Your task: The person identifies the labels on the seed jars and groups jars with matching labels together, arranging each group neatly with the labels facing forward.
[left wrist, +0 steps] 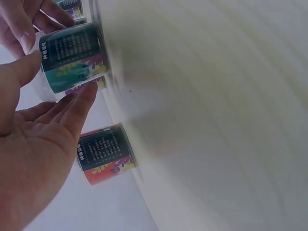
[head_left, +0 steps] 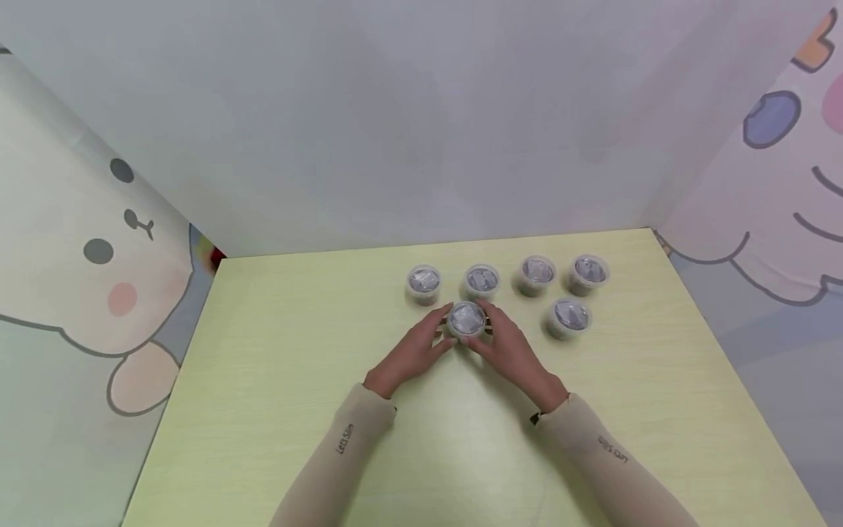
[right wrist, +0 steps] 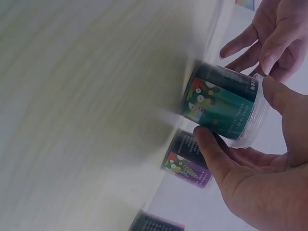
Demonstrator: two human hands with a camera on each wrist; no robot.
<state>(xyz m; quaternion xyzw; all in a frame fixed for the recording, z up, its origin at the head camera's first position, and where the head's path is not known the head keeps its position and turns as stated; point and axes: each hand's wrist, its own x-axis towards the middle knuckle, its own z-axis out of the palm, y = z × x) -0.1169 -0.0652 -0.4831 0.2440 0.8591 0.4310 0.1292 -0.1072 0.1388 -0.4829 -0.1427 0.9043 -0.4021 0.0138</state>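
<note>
A small round plastic tub [head_left: 467, 319] with a clear lid stands between my two hands. Its dark and green label [right wrist: 219, 103] has a flower print. My left hand [head_left: 413, 353] grips its left side, thumb near the lid and fingers along the wall. From the right, my right hand [head_left: 516, 355] holds the same tub between thumb and fingers. Whether its base touches the table or hovers slightly, I cannot tell. Close behind are a red-labelled tub [left wrist: 106, 154] at the left and a purple-labelled tub [right wrist: 187, 159] directly beyond.
Three more lidded tubs sit to the right: one at the back [head_left: 536, 275], one farther right [head_left: 588, 274], and one nearer [head_left: 568, 318]. The pale yellow table [head_left: 296, 322] meets a light curtain [head_left: 421, 146] at its far edge. Cartoon-printed cloth [head_left: 99, 219] hangs on both sides.
</note>
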